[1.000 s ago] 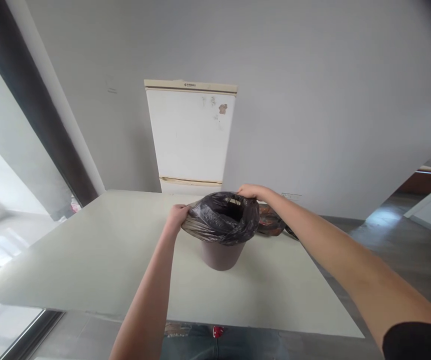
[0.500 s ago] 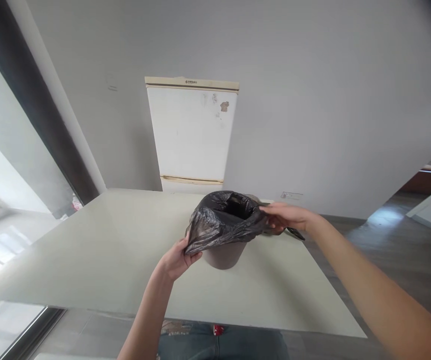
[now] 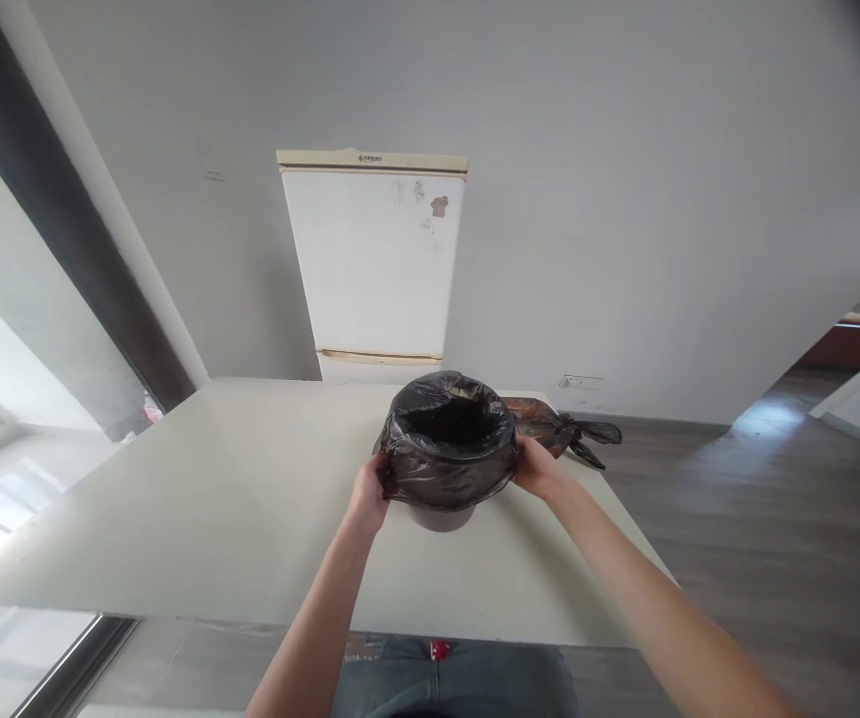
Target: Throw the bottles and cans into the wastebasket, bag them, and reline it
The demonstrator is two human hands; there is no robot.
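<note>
A black garbage bag [image 3: 445, 479] lines a brownish trash can [image 3: 441, 520] that stands upright on the pale table. Its edge is folded down over the rim, and the can's lower end shows beneath. My left hand [image 3: 370, 489] grips the bag at the left side, fingers partly hidden by the plastic. On the opposite side my right hand [image 3: 536, 467] holds the bag, its fingertips hidden behind it. Just behind my right hand lies a knotted, filled black bag [image 3: 550, 427], with its tied ends pointing right.
The pale table [image 3: 250, 499] reaches far to the left, and its right edge lies close to my right forearm. A white refrigerator [image 3: 374, 259] stands beyond the table against the grey wall [image 3: 610, 199]. Grey floor [image 3: 699, 499] stretches to the right.
My right hand has come down and inward along the bag's side. The bag now sits lower and more evenly around the rim, and the knotted bag behind shows more.
</note>
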